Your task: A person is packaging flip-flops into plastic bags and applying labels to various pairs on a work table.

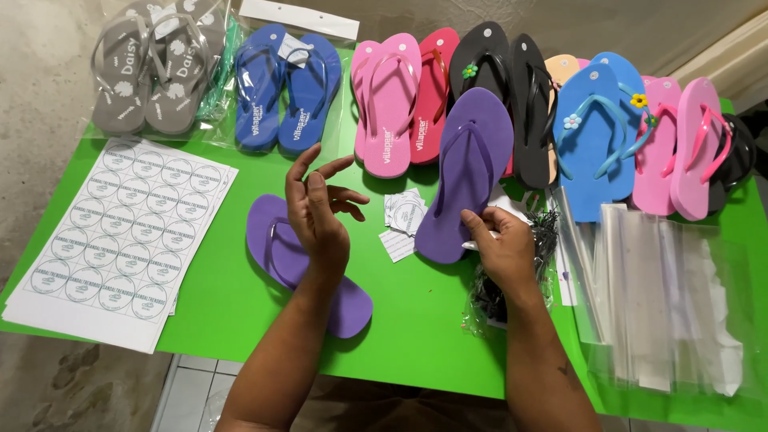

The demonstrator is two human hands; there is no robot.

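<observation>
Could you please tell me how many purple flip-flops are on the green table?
2: one purple flip-flop by the right hand, another lying flat behind the left hand. Others may be hidden in the row.

two purple flip-flops [468, 172] flat on green table [416, 336]

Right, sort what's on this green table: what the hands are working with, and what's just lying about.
In hand:
- right hand touching the purple flip-flop
- left hand raised over the other purple flip-flop
- small cut stickers between them

Lying about:
- sticker sheets
- bagged grey pair
- blue pair
- pink pair
- clear bags
</observation>
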